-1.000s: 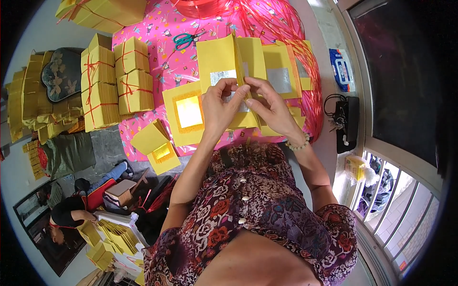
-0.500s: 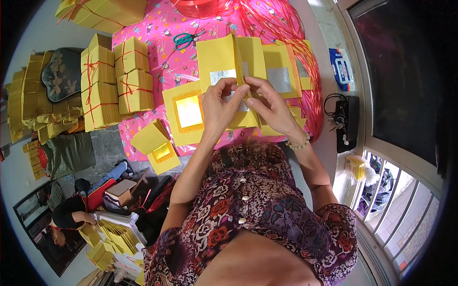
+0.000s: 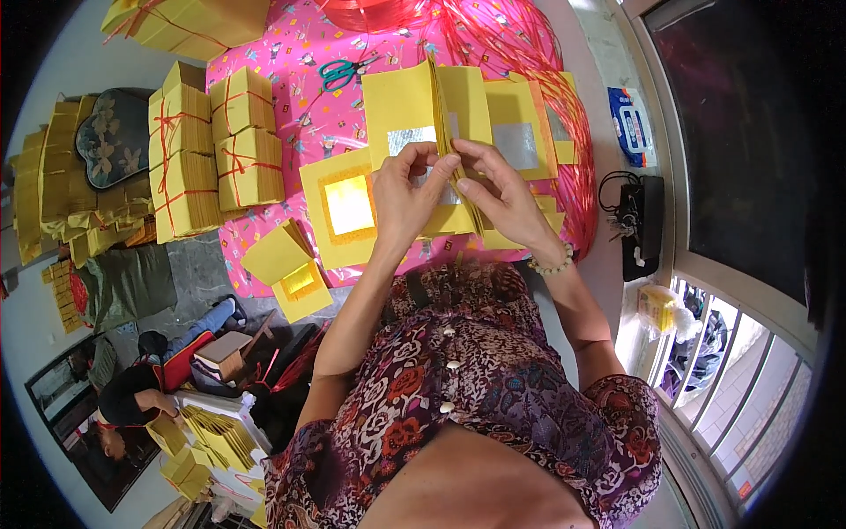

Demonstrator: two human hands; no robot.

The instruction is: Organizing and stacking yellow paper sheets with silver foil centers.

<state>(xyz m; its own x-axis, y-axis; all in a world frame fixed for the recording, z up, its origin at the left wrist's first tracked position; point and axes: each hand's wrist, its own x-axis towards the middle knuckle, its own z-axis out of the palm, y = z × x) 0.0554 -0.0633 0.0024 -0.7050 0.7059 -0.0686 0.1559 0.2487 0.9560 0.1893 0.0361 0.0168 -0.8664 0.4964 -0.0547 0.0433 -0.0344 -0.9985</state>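
Between my hands a thin stack of yellow paper sheets (image 3: 438,101) stands on edge. My left hand (image 3: 414,194) pinches its near part from the left, thumb against the sheets. From the right, my right hand (image 3: 504,196) closes its fingers and thumb on the same stack. Yellow sheets with a silver foil square (image 3: 410,139) lie open under and beside it. Just left of my left hand is a yellow sheet with a gold foil square (image 3: 350,206). A smaller folded yellow stack with gold foil (image 3: 300,280) sits at the near left table edge.
Green-handled scissors (image 3: 339,75) lie on the pink patterned tablecloth (image 3: 326,123). Bundles tied with red string (image 3: 249,145) stand at left, and red plastic strands (image 3: 564,97) trail along the right. A blue-white packet (image 3: 630,128) is farther right. Another person (image 3: 132,401) is at lower left.
Hardly anything differs. My hands keep their grip on the yellow stack, whose sheets stand a little closer together at the top.
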